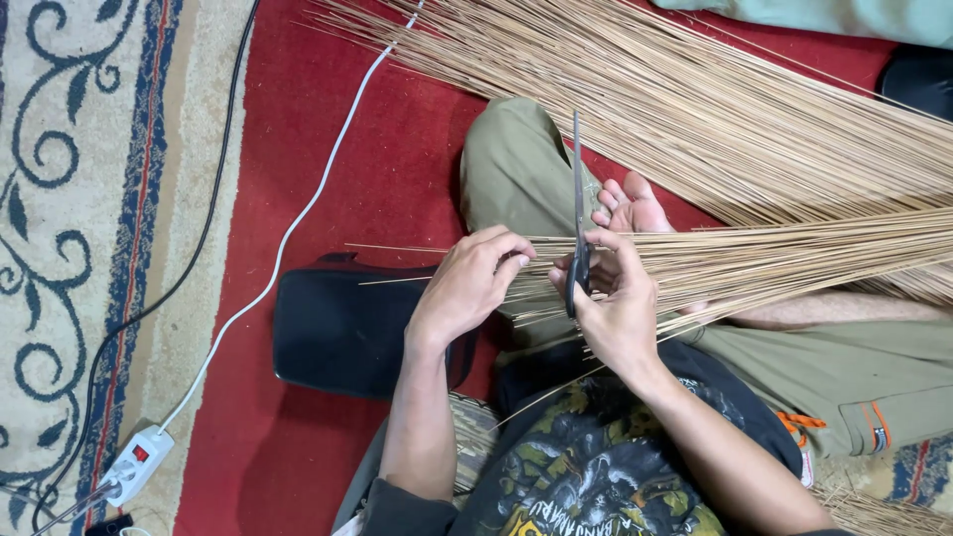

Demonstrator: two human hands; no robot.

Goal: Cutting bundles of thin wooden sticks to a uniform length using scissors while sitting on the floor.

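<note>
Right hand: grip clenched round the handles of a pair of scissors. Blades point away from the body and stand crosswise to the sticks. They read as a single dark line, so I cannot tell whether they are parted or closed.

Left hand: fingers curled, tips pinching the loose ends of a thin bundle of sticks. The grip is grasping the sticks just beside the scissors, on their left.

Bundle: pale, straw-coloured, very slender sticks. It runs in from the right edge, across the lap, and ends between the two hands. A few single ends poke out past the left hand, uneven in length.

Step in hand, as judged: the stick ends are lined up at the blades, in the position for trimming. A clean cut here would call for the left hand to keep the ends tight and level, with the fingertips kept off the blade line, since they sit close to it.

Surroundings:
- Bare foot under the bundle, olive trouser leg folded beside it.
- Large fan of the same sticks lying on the red carpet further out.
- Black case on the floor by the left wrist.
- White cable leading to a power strip, and a black cable over the patterned rug.
</note>
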